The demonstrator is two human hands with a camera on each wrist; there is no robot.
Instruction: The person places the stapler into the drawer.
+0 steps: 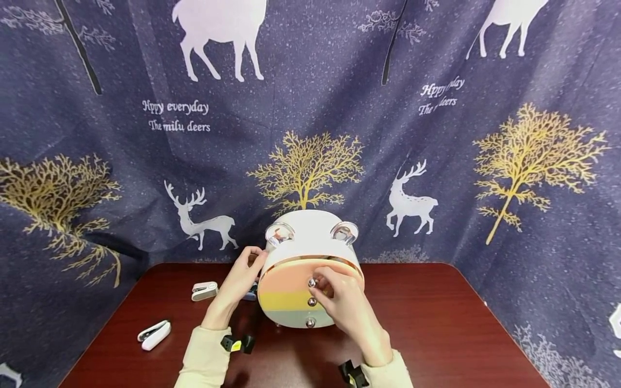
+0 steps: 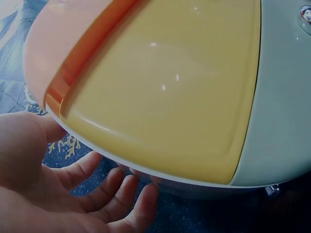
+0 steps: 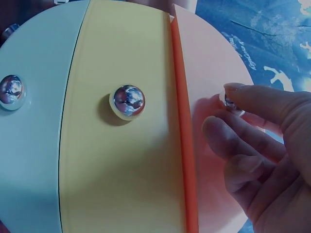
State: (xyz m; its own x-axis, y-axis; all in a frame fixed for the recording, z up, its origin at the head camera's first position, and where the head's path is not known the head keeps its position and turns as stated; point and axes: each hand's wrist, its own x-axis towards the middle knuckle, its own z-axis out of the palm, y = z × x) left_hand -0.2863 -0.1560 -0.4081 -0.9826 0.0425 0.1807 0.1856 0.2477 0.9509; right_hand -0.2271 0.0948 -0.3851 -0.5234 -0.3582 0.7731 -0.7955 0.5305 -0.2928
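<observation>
Bright head view, dimmer wrist views; glinting knobs [image 3: 129, 101]

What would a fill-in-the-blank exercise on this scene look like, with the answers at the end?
1. The right grip pinches the knob on the drawer front at the ____ of the stack.
2. The middle drawer front is coloured ____.
3. In the head view, the left grip is at the ____ side of the cabinet.
4. There, ____ white staplers lie on the table left of that grip.
Missing words: top; yellow; left; two.
</observation>
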